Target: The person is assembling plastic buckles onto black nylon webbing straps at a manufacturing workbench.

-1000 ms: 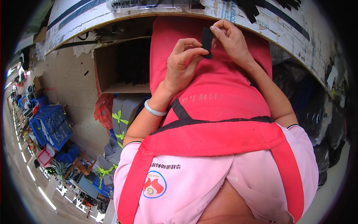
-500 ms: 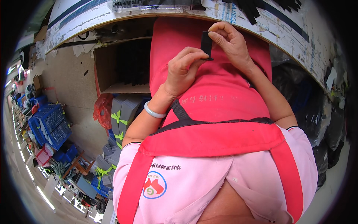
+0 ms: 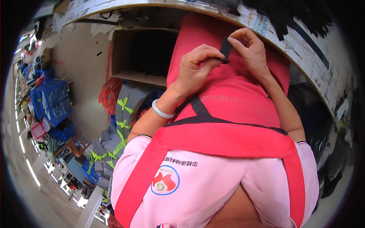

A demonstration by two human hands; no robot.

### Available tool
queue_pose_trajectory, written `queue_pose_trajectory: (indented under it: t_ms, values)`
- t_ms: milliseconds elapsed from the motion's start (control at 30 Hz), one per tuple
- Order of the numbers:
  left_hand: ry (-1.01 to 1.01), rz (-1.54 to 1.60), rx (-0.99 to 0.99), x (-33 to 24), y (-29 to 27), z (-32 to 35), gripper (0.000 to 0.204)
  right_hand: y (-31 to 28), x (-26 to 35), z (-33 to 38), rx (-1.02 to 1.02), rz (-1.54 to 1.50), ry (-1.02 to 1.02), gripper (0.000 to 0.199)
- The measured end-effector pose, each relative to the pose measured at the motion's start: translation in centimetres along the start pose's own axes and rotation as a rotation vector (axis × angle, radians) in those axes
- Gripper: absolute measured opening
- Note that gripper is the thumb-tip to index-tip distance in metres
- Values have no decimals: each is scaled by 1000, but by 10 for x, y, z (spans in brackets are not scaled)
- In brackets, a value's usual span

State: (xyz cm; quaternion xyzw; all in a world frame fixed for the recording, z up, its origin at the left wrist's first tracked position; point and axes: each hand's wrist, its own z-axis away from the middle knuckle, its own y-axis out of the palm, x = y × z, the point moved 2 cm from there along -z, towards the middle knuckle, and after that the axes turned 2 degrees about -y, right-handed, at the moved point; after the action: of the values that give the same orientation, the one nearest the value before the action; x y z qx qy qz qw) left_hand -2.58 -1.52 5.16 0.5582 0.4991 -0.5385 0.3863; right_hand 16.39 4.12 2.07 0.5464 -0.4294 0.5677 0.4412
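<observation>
Above my lap, covered by a red apron [image 3: 235, 117], I hold a short black strap [image 3: 226, 48] between both hands. My left hand [image 3: 197, 68] pinches its lower end, where a dark flat edge sticks out by the thumb. At the upper end, my right hand [image 3: 251, 49] grips the strap between thumb and forefinger. The strap is slightly tilted, and what the dark piece at its lower end is I cannot make out. A pale bangle [image 3: 162, 110] circles my left wrist.
A worktable edge [image 3: 304, 66] curves ahead and to the right, with black strips [image 3: 292, 13] heaped on it. Left of my lap stands an open cardboard box [image 3: 142, 77] with dark contents. Grey bundles with green ties [image 3: 131, 98], a red plastic bag [image 3: 109, 95] and blue crates [image 3: 53, 100] lie further left.
The view has shifted, so my lap and hands sit further right. The strap has gone from nearly upright to tilted, and my hands are still on its two ends.
</observation>
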Motion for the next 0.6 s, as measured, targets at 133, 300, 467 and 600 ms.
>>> queue_pose_trajectory:
  t_ms: [133, 300, 467, 600]
  values:
    - [-227, 6, -154, 5, -64, 22, 18, 23, 9, -18, 177, 3, 33, 22]
    - [-426, -835, -347, 58, -166, 69, 52, 25, -21, -8, 370, 65, 103, 16]
    - [-267, -256, -272, 43, -121, -4, 38, 20, -26, 6, 473, 200, 215, 14]
    - [58, -371, -68, -6, -69, -115, 36, 14, -34, 5, 434, 169, 244, 15]
